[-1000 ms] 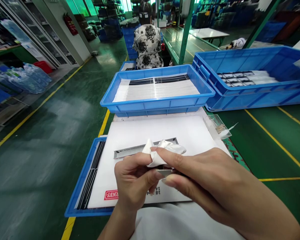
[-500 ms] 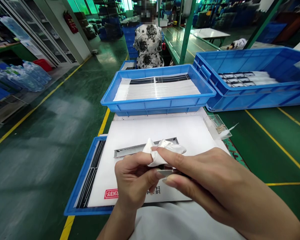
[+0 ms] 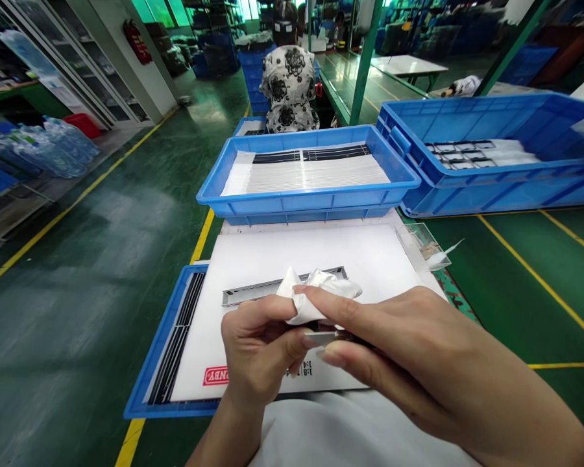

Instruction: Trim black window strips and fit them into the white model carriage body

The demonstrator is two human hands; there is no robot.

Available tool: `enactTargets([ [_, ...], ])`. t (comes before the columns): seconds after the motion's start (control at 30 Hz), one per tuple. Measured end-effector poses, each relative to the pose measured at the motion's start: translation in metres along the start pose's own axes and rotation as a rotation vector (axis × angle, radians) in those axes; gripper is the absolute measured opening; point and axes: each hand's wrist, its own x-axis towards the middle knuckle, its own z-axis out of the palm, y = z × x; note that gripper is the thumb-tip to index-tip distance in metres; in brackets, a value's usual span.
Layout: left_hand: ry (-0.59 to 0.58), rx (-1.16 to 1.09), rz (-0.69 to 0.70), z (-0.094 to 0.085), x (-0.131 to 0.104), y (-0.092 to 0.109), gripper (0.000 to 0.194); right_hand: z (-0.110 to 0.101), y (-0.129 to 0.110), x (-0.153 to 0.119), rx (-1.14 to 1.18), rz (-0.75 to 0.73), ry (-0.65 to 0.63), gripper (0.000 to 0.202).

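My left hand [image 3: 260, 347] is closed, index finger and thumb pinching a crumpled white cloth [image 3: 328, 285] and the near end of a flat, blade-like metal piece [image 3: 321, 338]. From the other side my right hand [image 3: 403, 344] is closed too. Its index fingertip presses on the cloth, and its thumb lies below the metal piece. The fingers hide most of that piece, so its full shape cannot be made out. Just behind the cloth, a long narrow silver metal frame [image 3: 253, 293] rests on the white board [image 3: 370, 250], partly covered by the hands and cloth.
Beyond the board stands a blue tray [image 3: 302, 198] of white and black strips. A deep blue crate [image 3: 506, 185] is at the right, near a small clear box [image 3: 425, 246]. Another blue tray [image 3: 143, 373] with black strips sits under the board's left side. A person [image 3: 291, 87] sits ahead.
Both hands keep their hold on the cloth and metal piece, with only a very slight shift of the left hand. The person ahead has barely moved.
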Motion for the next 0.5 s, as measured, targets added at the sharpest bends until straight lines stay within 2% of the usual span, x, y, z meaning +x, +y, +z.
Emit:
enactTargets([
  [0.5,-0.021,-0.021,-0.002,-0.0036,-0.0032,-0.0020,0.009,0.0008,-0.0022,0.0000,-0.029,0.010,0.001,0.035],
])
